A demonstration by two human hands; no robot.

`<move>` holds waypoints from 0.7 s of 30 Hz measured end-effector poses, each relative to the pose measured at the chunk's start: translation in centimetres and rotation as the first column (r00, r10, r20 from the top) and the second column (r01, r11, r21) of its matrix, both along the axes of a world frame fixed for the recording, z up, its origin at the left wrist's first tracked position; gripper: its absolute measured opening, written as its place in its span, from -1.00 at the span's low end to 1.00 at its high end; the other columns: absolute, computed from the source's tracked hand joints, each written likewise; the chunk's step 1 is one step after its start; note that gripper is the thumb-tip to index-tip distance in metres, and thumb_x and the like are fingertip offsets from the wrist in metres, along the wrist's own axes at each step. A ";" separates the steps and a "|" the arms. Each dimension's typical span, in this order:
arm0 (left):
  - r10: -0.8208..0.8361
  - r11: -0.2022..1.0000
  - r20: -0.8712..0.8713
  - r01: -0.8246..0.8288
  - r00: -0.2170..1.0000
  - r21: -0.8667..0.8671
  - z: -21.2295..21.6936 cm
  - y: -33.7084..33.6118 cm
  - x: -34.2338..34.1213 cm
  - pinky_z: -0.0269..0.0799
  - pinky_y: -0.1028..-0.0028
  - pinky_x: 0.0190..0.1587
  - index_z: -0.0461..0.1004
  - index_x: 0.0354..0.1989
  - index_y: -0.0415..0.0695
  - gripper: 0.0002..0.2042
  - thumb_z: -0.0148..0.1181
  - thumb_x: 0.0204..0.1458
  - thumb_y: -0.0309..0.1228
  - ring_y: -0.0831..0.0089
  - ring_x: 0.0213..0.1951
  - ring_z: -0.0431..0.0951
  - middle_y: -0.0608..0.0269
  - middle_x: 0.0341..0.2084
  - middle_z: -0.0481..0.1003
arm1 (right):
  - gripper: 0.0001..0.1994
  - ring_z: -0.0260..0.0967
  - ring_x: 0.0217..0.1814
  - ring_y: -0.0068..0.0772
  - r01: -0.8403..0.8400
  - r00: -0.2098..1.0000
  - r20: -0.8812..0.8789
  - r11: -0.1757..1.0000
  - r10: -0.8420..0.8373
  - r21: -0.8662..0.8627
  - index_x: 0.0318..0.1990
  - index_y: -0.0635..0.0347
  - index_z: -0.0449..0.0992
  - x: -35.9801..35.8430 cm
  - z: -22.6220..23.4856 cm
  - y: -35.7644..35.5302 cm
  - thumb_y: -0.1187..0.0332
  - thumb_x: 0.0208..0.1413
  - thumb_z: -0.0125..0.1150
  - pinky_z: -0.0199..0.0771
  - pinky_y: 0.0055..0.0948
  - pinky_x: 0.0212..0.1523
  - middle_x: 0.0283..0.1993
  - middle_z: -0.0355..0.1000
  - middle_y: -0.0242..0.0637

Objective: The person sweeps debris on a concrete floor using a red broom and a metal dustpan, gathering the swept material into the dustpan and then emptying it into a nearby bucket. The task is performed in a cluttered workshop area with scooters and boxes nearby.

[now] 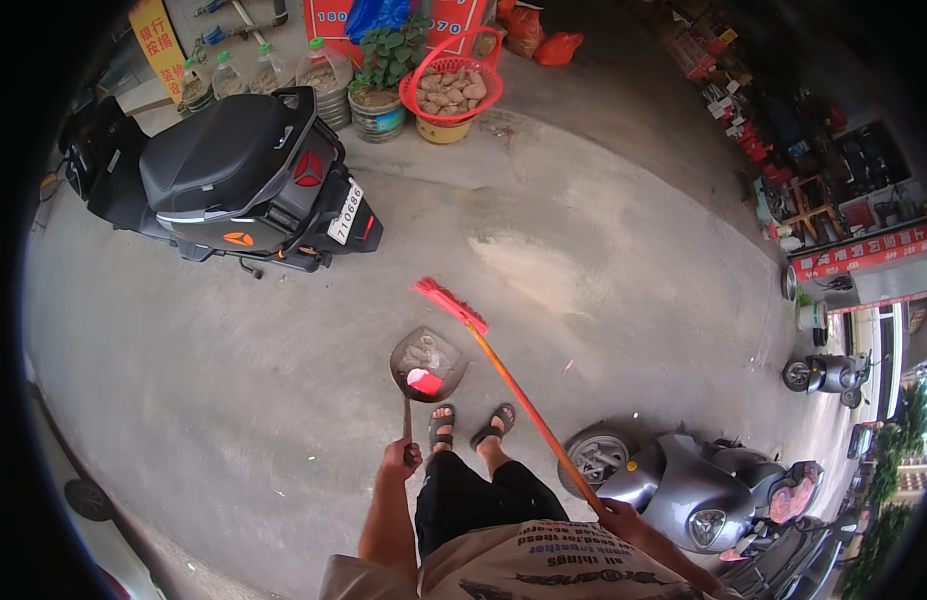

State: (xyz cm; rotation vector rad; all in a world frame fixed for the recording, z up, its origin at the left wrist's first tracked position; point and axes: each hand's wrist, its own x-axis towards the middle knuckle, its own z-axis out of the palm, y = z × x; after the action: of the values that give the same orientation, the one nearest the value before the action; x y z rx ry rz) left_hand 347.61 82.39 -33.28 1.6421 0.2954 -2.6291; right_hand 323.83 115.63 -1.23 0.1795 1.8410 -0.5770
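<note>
My left hand (402,458) is closed around the handle of a dustpan (398,362), which is held out in front of my feet. Inside its dark pan lie some pale litter and a red and white scrap (424,380). My right hand (618,519) grips the long wooden handle of a broom (524,398) near its upper end. The broom's pink-red bristle head (452,304) rests on or just over the concrete, beyond the dustpan and slightly to its right, apart from it.
A dark scooter (234,170) stands at the far left, a grey one (694,490) close on my right. Behind are potted plants (379,105) and a red basket of stones (451,92). Small bits of litter (569,367) dot the concrete floor (274,370). Crowded shelves line the far right.
</note>
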 end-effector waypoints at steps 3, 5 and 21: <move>0.010 1.000 -0.016 -0.010 1.000 0.020 0.3 0.3 1.0 0.12 0.55 -0.63 0.19 -0.54 -0.12 -0.88 -0.07 0.01 -0.44 0.53 -0.67 0.22 0.33 -0.70 0.21 | -0.80 0.01 -0.78 -0.64 0.336 0.935 0.139 0.940 -0.326 -0.053 -0.09 0.13 0.26 0.0 -0.6 2.2 0.36 0.13 -0.12 0.00 -0.60 -0.80 -0.68 0.12 -0.43; 0.008 0.999 0.010 -0.008 1.000 0.043 0.5 0.4 1.2 0.13 0.56 -0.64 0.19 -0.54 -0.12 -0.88 -0.07 0.01 -0.44 0.54 -0.67 0.22 0.34 -0.70 0.22 | -0.84 0.01 -0.79 -0.62 0.422 0.904 0.097 0.906 -0.417 -0.033 -0.15 0.13 0.26 0.2 -0.1 2.1 0.35 0.14 -0.13 0.01 -0.60 -0.81 -0.67 0.13 -0.42; 0.030 0.995 0.039 -0.026 0.999 -0.098 6.1 2.7 4.3 0.14 0.59 -0.62 0.20 -0.56 -0.12 -0.87 -0.09 0.01 -0.46 0.59 -0.70 0.21 0.40 -0.74 0.20 | -0.90 0.00 -0.74 -0.60 0.689 0.705 0.250 0.724 -0.664 -0.020 -0.33 0.08 0.18 5.9 -7.6 7.8 0.33 0.11 -0.05 0.07 -0.60 -0.75 -0.65 0.06 -0.42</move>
State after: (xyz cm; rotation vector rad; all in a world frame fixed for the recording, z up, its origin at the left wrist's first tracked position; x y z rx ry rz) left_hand 351.94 85.10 -27.18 1.6463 0.1848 -2.5429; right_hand 329.74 123.46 -8.80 0.8468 1.4730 -1.1232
